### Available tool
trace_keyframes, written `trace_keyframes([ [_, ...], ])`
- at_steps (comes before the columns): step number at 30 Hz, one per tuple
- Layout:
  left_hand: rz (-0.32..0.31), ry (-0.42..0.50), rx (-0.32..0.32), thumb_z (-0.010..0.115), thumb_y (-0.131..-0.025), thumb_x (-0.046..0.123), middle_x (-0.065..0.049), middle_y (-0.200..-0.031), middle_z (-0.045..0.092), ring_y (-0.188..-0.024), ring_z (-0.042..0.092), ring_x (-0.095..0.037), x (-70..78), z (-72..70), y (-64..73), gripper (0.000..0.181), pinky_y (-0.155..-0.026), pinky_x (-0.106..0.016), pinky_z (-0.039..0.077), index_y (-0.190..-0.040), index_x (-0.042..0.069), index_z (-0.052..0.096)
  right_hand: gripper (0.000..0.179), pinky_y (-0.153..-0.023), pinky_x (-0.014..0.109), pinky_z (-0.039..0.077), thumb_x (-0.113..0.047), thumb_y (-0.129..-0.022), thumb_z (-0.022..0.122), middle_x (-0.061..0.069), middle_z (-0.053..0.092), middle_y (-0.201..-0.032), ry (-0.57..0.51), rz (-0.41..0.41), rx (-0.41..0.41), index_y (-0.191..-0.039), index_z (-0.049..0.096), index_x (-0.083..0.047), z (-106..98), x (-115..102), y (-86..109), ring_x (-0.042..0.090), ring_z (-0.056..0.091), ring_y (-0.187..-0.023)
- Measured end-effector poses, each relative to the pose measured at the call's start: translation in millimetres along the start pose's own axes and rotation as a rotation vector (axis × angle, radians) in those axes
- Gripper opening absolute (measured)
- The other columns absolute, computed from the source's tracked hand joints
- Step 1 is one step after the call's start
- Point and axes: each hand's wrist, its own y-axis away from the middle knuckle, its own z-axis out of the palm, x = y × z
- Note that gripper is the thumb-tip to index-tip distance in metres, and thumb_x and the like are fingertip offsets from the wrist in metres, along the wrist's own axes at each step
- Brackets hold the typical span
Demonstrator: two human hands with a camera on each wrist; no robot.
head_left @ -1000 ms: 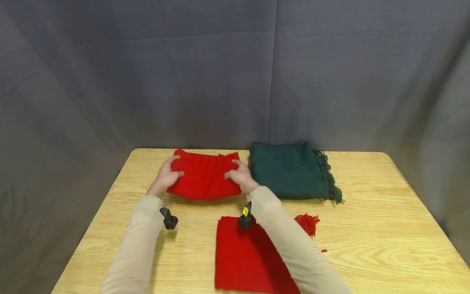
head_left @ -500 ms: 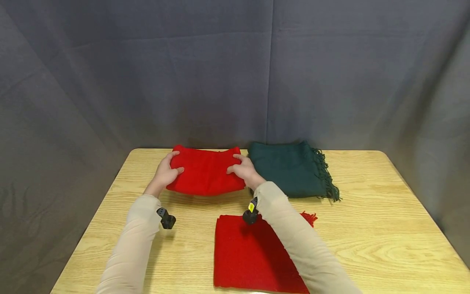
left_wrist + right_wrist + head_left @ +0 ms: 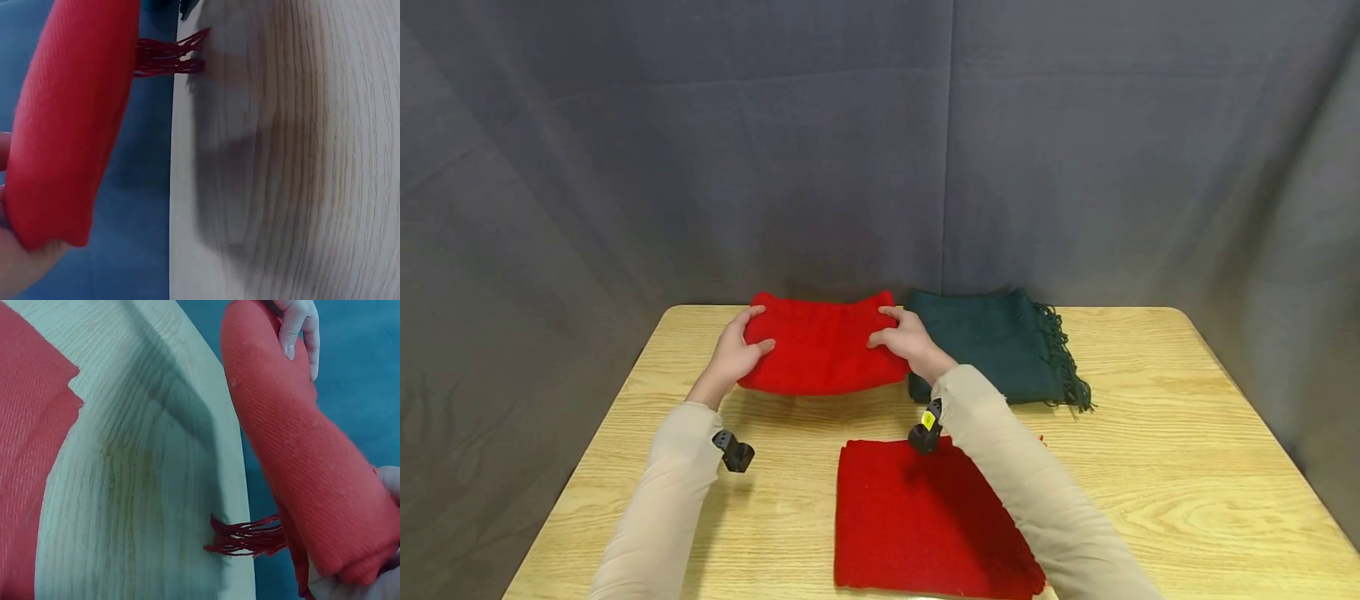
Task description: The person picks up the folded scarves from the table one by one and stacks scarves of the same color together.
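Note:
A folded red scarf (image 3: 820, 346) is held up by its two ends over the far left part of the table. My left hand (image 3: 733, 350) grips its left end, thumb on the near face. The right hand (image 3: 910, 340) pinches the opposite end in the same way. Between them the cloth sags a little. Both wrist views show it raised, its shadow falling on the wood. Red fringe (image 3: 250, 537) hangs from its underside in the right wrist view. The fingers behind the cloth are mostly hidden.
A folded dark green scarf (image 3: 985, 350) with fringe lies at the back, right of the held one. Another red scarf (image 3: 910, 517) lies flat at the front, partly under my right forearm. A grey curtain (image 3: 880, 150) hangs behind the wooden table (image 3: 1210, 467).
The red scarf has risen slightly, and my hands have drawn a little farther apart, the right one shifting rightward. My right arm now covers most of the front scarf's tassels.

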Motion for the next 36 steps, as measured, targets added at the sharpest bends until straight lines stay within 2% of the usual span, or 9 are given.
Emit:
trace_keyframes([
  [4,0.028,-0.005,0.008,0.053,-0.086,-0.001,-0.024,-0.133,0.035,-0.113,0.04,-0.037,2.5,0.1,2.5,0.059,-0.094,-0.046,0.036,-0.139,0.0,0.029,0.068,-0.089,0.037,0.044,-0.005,-0.075,0.066,0.01,0.038,-0.135,0.029,-0.016,-0.002,-0.137,0.038,-0.008,-3,-3,3.5,0.027,0.04,-0.109],
  [11,0.056,0.026,0.029,0.054,-0.085,-0.003,-0.024,-0.133,0.036,-0.113,0.04,-0.037,5.2,2.1,5.5,0.058,-0.095,-0.045,0.035,-0.137,-0.002,0.031,0.069,-0.085,0.036,0.046,-0.005,-0.076,0.066,0.01,0.043,-0.129,0.036,-0.024,-0.02,-0.138,0.037,-0.01,-10,-7,7.5,0.027,0.045,-0.105],
  [24,0.054,0.065,0.034,0.056,-0.085,-0.002,-0.023,-0.128,0.04,-0.109,0.044,-0.035,12.8,6.0,12.4,0.06,-0.089,-0.043,0.041,-0.138,0.002,0.03,0.069,-0.076,0.033,0.049,-0.005,-0.076,0.066,0.009,0.049,-0.121,0.004,-0.046,-0.046,-0.139,0.036,-0.012,-20,-12,17.5,0.026,0.053,-0.095],
  [36,0.085,0.053,0.01,0.057,-0.085,0.0,-0.023,-0.123,0.044,-0.105,0.048,-0.034,24.8,10.1,23.8,0.061,-0.081,-0.036,0.046,-0.139,0.003,0.03,0.07,-0.076,0.034,0.05,-0.005,-0.077,0.066,0.01,0.051,-0.119,-0.029,-0.073,-0.065,-0.139,0.035,-0.013,-34,-10,32.4,0.027,0.055,-0.093],
])
